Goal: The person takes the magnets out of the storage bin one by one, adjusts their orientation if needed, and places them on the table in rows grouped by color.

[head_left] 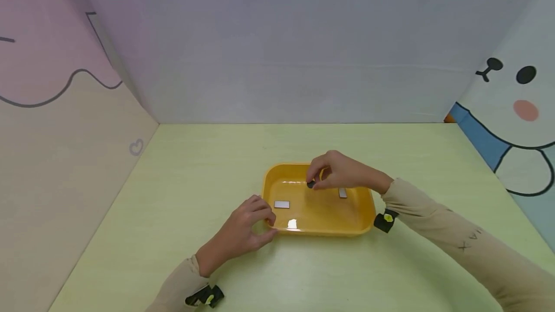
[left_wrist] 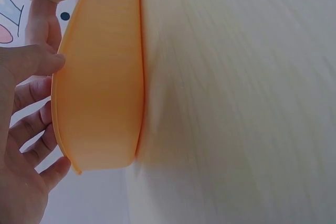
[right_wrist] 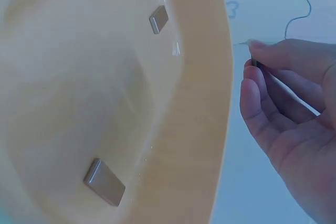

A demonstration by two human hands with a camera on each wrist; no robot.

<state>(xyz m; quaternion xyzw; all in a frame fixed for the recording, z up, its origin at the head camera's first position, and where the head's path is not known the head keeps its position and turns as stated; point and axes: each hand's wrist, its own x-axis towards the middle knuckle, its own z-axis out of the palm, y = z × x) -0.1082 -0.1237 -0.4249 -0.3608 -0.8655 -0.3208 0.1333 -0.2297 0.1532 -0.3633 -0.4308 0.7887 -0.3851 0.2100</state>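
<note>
A yellow plastic tray (head_left: 323,231) with rounded corners sits on the table. At its left front corner my left hand (head_left: 243,227) grips the rim; in the left wrist view the thumb (left_wrist: 51,64) lies on the rim and the fingers are behind it. Above the tray's middle, my right hand (head_left: 342,173) pinches a small dark piece (head_left: 310,184) between thumb and fingertips. Most of that piece (right_wrist: 255,63) is hidden by the fingers. Two flat, shiny rectangular blocks lie inside the tray: the left block (head_left: 282,204) and the right block (head_left: 342,193), apart from each other.
The pale green table (head_left: 195,167) extends around the tray. A plain grey wall (head_left: 303,47) stands behind it, with cartoon-printed panels on the left (head_left: 65,158) and right (head_left: 511,110). Dark straps with small cameras (head_left: 385,220) are on both wrists.
</note>
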